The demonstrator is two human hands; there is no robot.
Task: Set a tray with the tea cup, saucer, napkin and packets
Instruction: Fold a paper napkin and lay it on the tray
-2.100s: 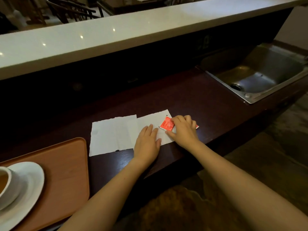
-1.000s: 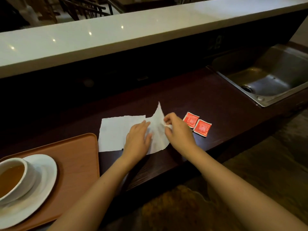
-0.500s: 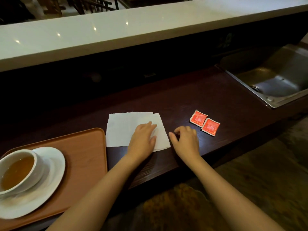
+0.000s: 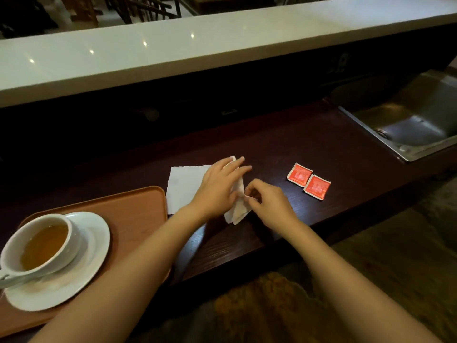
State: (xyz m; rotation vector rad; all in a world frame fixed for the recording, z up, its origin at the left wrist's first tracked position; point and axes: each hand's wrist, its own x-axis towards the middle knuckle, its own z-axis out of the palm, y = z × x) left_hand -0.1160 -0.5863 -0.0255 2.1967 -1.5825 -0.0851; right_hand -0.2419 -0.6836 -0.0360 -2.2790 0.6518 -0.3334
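A white paper napkin, folded once, lies on the dark wooden counter. My left hand presses flat on its right half, fingers spread. My right hand pinches the napkin's lifted right edge between thumb and fingertips. Two red packets lie side by side on the counter to the right, apart from both hands. At the left, an orange tray carries a white saucer with a white cup of tea on it.
A steel sink is sunk into the counter at the far right. A raised white bar top runs along the back above a dark wall. The counter's front edge is just below my wrists.
The long napkin was folded in half leftward after the packets were set aside to the right. Since half a second ago my right hand has taken the right edge and lifted it.
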